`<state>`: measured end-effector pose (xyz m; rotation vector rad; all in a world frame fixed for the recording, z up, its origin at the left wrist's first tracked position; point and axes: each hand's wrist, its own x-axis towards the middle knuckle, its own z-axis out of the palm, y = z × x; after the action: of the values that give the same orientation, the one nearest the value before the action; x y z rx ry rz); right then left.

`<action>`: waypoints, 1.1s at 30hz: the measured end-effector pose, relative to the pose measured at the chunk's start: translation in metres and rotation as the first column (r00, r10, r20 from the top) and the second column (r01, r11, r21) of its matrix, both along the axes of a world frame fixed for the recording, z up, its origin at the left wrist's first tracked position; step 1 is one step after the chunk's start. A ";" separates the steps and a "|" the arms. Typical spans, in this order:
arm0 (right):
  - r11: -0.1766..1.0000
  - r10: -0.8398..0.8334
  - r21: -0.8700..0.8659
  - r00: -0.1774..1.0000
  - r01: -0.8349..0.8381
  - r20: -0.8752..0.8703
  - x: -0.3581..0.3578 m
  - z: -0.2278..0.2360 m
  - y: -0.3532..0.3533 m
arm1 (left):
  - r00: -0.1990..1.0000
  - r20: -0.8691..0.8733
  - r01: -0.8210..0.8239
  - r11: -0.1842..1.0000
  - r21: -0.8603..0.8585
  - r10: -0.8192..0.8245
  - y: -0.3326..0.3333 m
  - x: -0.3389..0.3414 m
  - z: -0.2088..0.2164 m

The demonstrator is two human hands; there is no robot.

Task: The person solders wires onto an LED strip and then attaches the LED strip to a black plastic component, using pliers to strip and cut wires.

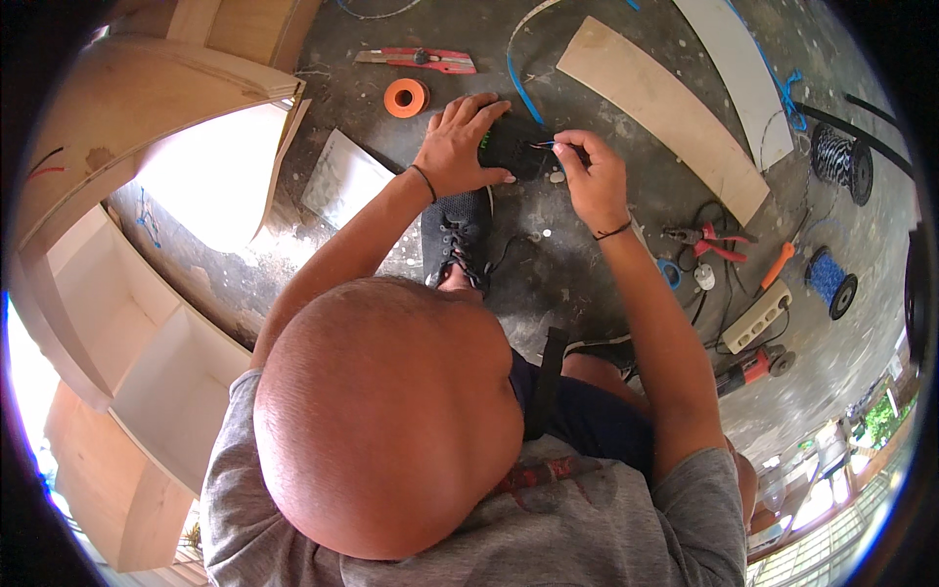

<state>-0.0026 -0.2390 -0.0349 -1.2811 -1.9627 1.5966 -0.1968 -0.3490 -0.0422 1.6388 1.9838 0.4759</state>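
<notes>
My left hand [458, 145] spans the left side of a flat black box [518, 147] on the floor, with the thumb at its near edge and the fingers at its far edge. Small green marks show on the box beside the palm. In a pinch between thumb and fingers, my right hand [594, 181] has a thin wire [543, 146], reddish and blue, its tip over the box's right part. What the wire joins is too small to tell. A blue-and-white strip [518, 78] curves down to the box's far edge.
An orange tape roll [406, 98] and red utility knife [421, 61] lie beyond my left hand. Rightward are a curved wooden board [665, 117], red pliers [719, 242], a power strip [756, 318], an angle grinder [755, 370] and cord spools [831, 282]. Wooden cabinetry [147, 323] stands left.
</notes>
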 end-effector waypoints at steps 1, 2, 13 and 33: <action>0.998 0.008 0.056 0.999 -0.006 -0.032 -0.001 -0.003 -0.002 | 1.000 0.000 0.003 1.000 -0.001 -0.003 0.000 0.000 -0.001; 0.994 0.018 0.113 0.998 -0.011 -0.063 -0.001 -0.005 -0.003 | 1.000 0.001 0.002 1.000 0.011 -0.002 0.000 0.000 -0.001; 0.988 -0.043 0.150 0.999 0.046 -0.024 -0.012 -0.009 -0.012 | 1.000 0.002 -0.010 1.000 0.019 0.010 -0.001 -0.001 -0.003; 0.986 -0.072 0.142 0.988 0.091 -0.133 -0.013 -0.008 -0.024 | 1.000 -0.004 -0.007 1.000 -0.001 0.007 -0.002 -0.002 -0.001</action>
<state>-0.0152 -0.2633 -0.0431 -1.1574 -1.8868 1.4281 -0.1983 -0.3512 -0.0431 1.6341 1.9932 0.4745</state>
